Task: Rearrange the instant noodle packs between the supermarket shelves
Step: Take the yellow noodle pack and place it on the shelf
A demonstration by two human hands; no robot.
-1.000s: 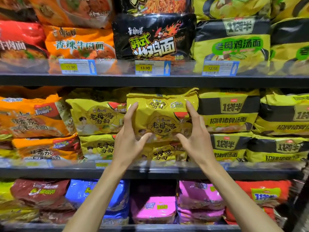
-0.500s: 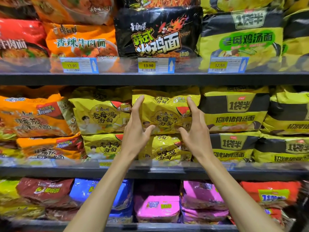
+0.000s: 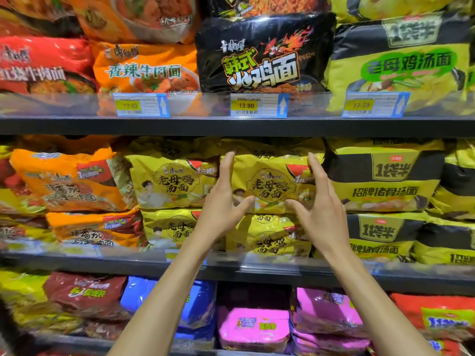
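Note:
A yellow noodle pack point(image 3: 270, 186) lies on top of another yellow pack point(image 3: 267, 240) on the middle shelf point(image 3: 102, 263). My left hand point(image 3: 221, 201) lies against the top pack's left side with straight fingers pointing up and the thumb spread across its lower front. On the pack's right side my right hand point(image 3: 321, 209) mirrors this, fingers straight and thumb out. The pack sits between the two hands, level with the neighbouring stacks.
More yellow packs point(image 3: 174, 181) stand to the left and yellow-black packs point(image 3: 385, 181) to the right. The upper shelf point(image 3: 180, 127) carries orange, black and yellow packs behind price tags. Pink point(image 3: 253, 327) and blue packs fill the bottom shelf.
Both hands have moved the yellow pack up and back, from in front of the shelf onto the stack. The view has come closer to the shelf.

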